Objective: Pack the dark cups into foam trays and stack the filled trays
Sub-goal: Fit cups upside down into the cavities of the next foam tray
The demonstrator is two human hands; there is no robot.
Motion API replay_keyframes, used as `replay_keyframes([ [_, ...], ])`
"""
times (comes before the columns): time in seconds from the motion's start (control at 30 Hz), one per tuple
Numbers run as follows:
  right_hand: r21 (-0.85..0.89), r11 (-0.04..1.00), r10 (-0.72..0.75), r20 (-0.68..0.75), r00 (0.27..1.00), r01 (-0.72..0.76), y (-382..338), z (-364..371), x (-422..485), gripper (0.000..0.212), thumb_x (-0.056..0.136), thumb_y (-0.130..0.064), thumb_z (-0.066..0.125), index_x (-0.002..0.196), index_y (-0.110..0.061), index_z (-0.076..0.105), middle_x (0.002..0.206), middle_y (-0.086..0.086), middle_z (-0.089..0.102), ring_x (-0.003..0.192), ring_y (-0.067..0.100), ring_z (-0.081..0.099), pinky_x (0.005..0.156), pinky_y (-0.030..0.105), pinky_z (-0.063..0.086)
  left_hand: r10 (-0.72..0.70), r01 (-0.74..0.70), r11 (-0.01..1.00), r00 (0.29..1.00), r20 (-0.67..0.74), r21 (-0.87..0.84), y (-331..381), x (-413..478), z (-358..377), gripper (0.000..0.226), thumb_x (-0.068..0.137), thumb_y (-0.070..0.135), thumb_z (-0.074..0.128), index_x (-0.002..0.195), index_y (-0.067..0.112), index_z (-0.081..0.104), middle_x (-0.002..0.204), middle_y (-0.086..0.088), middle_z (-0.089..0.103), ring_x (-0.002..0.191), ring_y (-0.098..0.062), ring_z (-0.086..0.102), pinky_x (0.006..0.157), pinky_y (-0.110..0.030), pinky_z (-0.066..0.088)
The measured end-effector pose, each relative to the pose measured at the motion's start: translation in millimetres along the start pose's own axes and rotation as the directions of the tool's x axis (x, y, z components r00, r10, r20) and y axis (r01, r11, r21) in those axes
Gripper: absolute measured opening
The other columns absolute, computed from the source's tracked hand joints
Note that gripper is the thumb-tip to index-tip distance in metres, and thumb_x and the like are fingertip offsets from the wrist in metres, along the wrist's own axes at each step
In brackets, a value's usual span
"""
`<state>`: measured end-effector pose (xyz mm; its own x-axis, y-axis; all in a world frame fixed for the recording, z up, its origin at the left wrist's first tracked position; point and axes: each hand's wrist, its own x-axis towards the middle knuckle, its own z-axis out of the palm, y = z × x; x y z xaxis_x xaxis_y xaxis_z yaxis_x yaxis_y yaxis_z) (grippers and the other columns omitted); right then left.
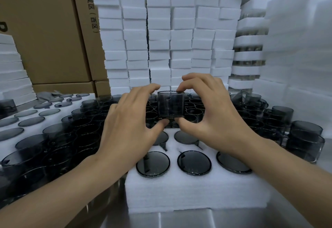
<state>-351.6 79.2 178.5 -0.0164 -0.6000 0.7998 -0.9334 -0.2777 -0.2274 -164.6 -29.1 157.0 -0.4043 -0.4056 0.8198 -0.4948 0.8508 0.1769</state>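
**A:** What were the fingers doing?

**B:** The left hand's [131, 120] thumb [162, 122] and the right hand's [210, 113] thumb pinched under one dark cup [170, 104]. The forefingers curled onto its upper rim. Both hands were grasping it, and it hung in the air on its side, touching nothing else.

**A:** Where, exactly?

**B:** Above the far edge of the foam tray [188, 192] in front of the person. It was not yet in a pocket.

**A:** How full was that tray?

**B:** The near row held three seated cups [194, 162], and at least two more showed in the row behind. The hands hid the far pockets, so I couldn't count the empty ones. I'd judge this tray partly filled.

**A:** And the whole job?

**B:** It was well short of finished. A crowd of loose cups [255, 118] still stood beyond the tray and along the right. Another packed tray [36, 129] lay to the left, not yet stacked. At the back right stood what looked like a stack of filled trays [249, 55].

**A:** Was there room to move?

**B:** It was tight. A wall of foam blocks [158, 35] rose just behind the loose cups, and cardboard boxes [45, 30] closed off the far left. The only open space was straight above the tray and over the steel table's [179, 218] near edge.
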Motion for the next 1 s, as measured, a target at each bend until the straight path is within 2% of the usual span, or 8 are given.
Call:
replay_keyframes([
  [0.23,0.039,0.998,-0.057,0.044,0.997,0.056,-6,-1,-1,0.056,0.079,-0.025,0.085,0.130,-0.029,0.060,0.146,-0.015,0.049,0.140,0.008,0.039,0.118,0.042,0.035,0.127,-0.128,0.991,0.991,-0.030,-0.046,2,2,-4,0.059,0.087,0.044,0.079,0.142,0.037,0.058,0.134,0.021,0.061,0.123,-0.011,0.056,0.095,-0.043,0.051],
  [0.4,0.202,0.979,-0.019,0.148,0.989,-0.012,-10,-4,-2,0.047,0.084,-0.051,0.081,0.125,-0.040,0.062,0.141,-0.023,0.052,0.142,0.006,0.045,0.115,0.024,0.036,0.152,-0.153,0.988,0.988,-0.027,-0.027,0,0,-3,0.062,0.083,0.048,0.074,0.142,0.032,0.061,0.137,0.017,0.064,0.123,-0.013,0.056,0.093,-0.042,0.050],
  [0.5,0.475,0.842,0.133,0.276,0.952,-0.256,-9,-10,1,0.034,0.095,-0.048,0.069,0.127,-0.038,0.064,0.129,-0.005,0.070,0.126,0.015,0.064,0.111,0.045,0.049,0.161,-0.162,0.986,0.987,-0.026,-0.039,2,1,-4,0.061,0.089,0.062,0.069,0.143,0.034,0.063,0.133,0.018,0.065,0.119,-0.013,0.057,0.092,-0.042,0.050],
  [0.57,0.556,0.743,0.194,0.352,0.916,-0.371,-4,-14,4,0.034,0.096,-0.042,0.068,0.128,-0.032,0.065,0.115,0.010,0.078,0.112,0.025,0.073,0.108,0.057,0.052,0.172,-0.173,0.984,0.985,-0.020,-0.046,3,0,-5,0.063,0.089,0.064,0.068,0.146,0.038,0.062,0.131,0.020,0.064,0.117,-0.012,0.057,0.091,-0.045,0.052],
  [0.63,0.551,0.721,0.213,0.402,0.891,-0.421,-1,-16,7,0.034,0.095,-0.041,0.070,0.127,-0.030,0.069,0.112,0.009,0.080,0.108,0.025,0.076,0.104,0.056,0.056,0.183,-0.184,0.981,0.983,-0.019,-0.054,4,0,-6,0.065,0.089,0.065,0.068,0.149,0.040,0.060,0.129,0.020,0.062,0.117,-0.010,0.057,0.090,-0.043,0.053],
  [0.77,0.455,0.771,0.211,0.478,0.853,-0.445,4,-26,12,0.036,0.091,-0.055,0.072,0.116,-0.031,0.079,0.111,0.000,0.079,0.099,0.018,0.075,0.083,0.026,0.055,0.172,-0.172,0.985,0.985,0.008,-0.031,4,1,-8,0.067,0.089,0.053,0.072,0.151,0.033,0.059,0.135,0.016,0.062,0.121,-0.012,0.058,0.093,-0.040,0.054],
  [0.9,0.272,0.853,0.288,0.466,0.837,-0.445,21,-43,15,0.061,0.075,-0.082,0.072,0.104,-0.028,0.080,0.103,0.015,0.073,0.089,0.035,0.067,0.081,0.043,0.045,0.112,-0.108,0.991,0.993,0.044,-0.079,2,0,-5,0.045,0.091,0.036,0.079,0.135,0.034,0.070,0.134,0.022,0.057,0.123,-0.005,0.058,0.095,-0.033,0.051],
  [1.0,0.141,0.868,0.364,0.470,0.804,-0.475,31,-54,15,0.077,0.066,-0.090,0.071,0.103,-0.023,0.078,0.103,0.021,0.070,0.086,0.042,0.064,0.080,0.046,0.042,0.096,-0.091,0.992,0.994,0.051,-0.093,1,-1,-3,0.029,0.093,0.032,0.075,0.121,0.036,0.076,0.132,0.024,0.056,0.119,-0.004,0.058,0.089,-0.030,0.046],
])
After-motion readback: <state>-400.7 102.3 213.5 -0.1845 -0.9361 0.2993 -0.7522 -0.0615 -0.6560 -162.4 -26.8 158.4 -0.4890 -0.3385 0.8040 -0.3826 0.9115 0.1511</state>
